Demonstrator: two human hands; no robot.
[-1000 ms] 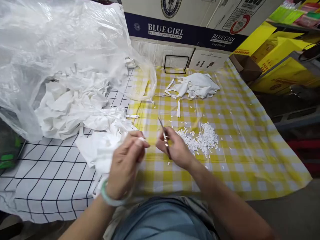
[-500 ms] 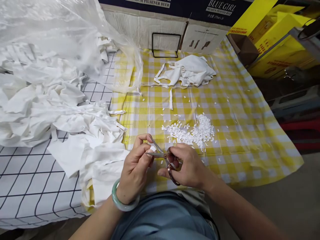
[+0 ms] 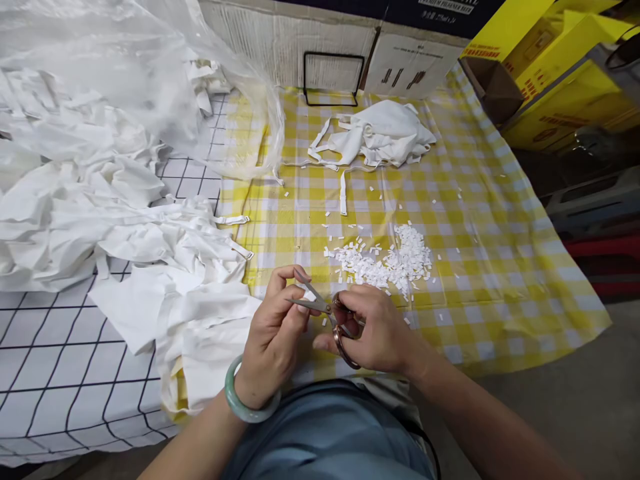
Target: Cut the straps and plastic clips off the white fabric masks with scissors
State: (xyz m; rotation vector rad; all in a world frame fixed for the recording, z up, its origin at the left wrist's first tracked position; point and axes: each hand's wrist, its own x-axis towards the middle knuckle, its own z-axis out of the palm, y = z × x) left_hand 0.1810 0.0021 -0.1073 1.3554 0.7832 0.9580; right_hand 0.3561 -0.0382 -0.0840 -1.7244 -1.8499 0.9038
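Note:
My right hand (image 3: pixel 373 328) grips a pair of scissors (image 3: pixel 330 313) by its dark handles, with the blades parted and pointing left. Between the blades shows a small white strip end (image 3: pixel 309 295), pinched by the fingers of my left hand (image 3: pixel 277 327); how much more of it lies in the hand is hidden. To the left of that hand spreads a heap of white fabric pieces (image 3: pixel 135 233), some with straps. Beyond the scissors lies a pile of small white clippings (image 3: pixel 400 260) on the yellow checked cloth (image 3: pixel 480 287).
A white garment-like bundle with straps (image 3: pixel 387 133) lies at the back of the cloth. Behind it stand a black wire stand (image 3: pixel 333 80) and a cardboard box (image 3: pixel 285 47). Clear plastic (image 3: pixel 240 120) drapes the left heap. Yellow bags (image 3: pixel 565 87) are at the right.
The scissor blades have opened a little wider around the white piece. Both hands stay nearly in place, and the view has shifted slightly downward.

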